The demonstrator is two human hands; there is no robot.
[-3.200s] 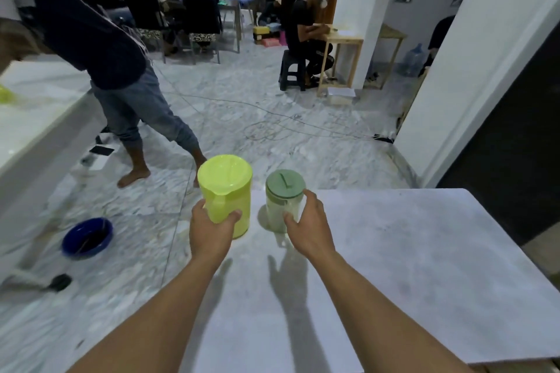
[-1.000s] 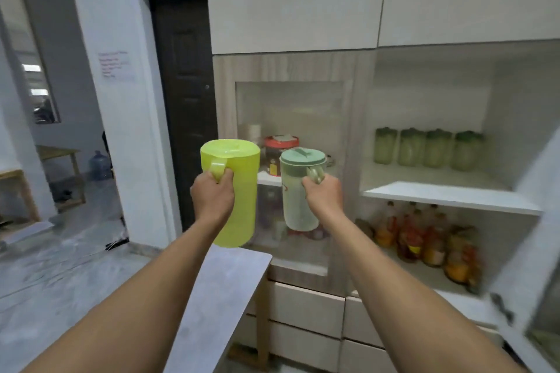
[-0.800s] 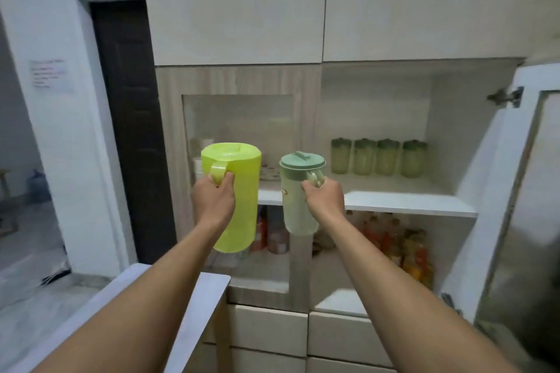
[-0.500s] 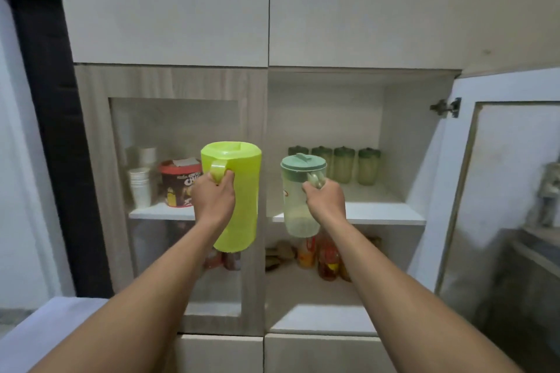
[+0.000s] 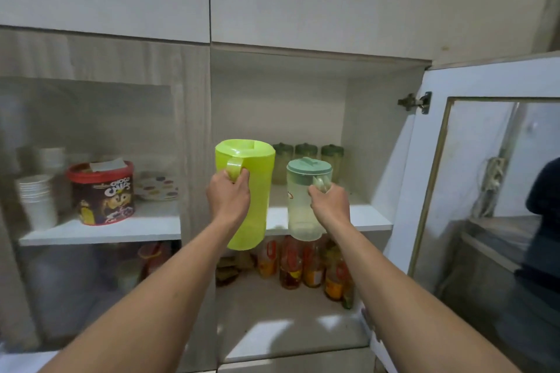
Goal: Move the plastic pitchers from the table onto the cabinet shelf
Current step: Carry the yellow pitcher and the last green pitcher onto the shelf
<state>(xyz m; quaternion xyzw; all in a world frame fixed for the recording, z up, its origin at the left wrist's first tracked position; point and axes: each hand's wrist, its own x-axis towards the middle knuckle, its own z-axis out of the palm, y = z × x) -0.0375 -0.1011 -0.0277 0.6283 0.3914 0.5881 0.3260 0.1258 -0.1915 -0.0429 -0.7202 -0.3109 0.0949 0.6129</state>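
Observation:
My left hand [image 5: 228,197] grips the handle of a lime-green pitcher [image 5: 254,191], held upright in the air. My right hand [image 5: 330,201] grips the handle of a clear pitcher with a pale green lid [image 5: 304,200], also upright. Both pitchers hang in front of the open cabinet, level with the white middle shelf [image 5: 363,221]. Their bases overlap the shelf's front edge in the view and do not rest on it.
Several green-lidded jars [image 5: 306,151] stand at the back of the shelf. Bottles [image 5: 303,263] fill the shelf below. The cabinet door [image 5: 485,191] is swung open on the right. Behind glass on the left are a Choco Chips tub [image 5: 103,191] and stacked cups [image 5: 38,200].
I lifted both pitchers off the table and turned to face the cabinet. Since half a second ago I have come closer to the open shelf, pitchers held the same way.

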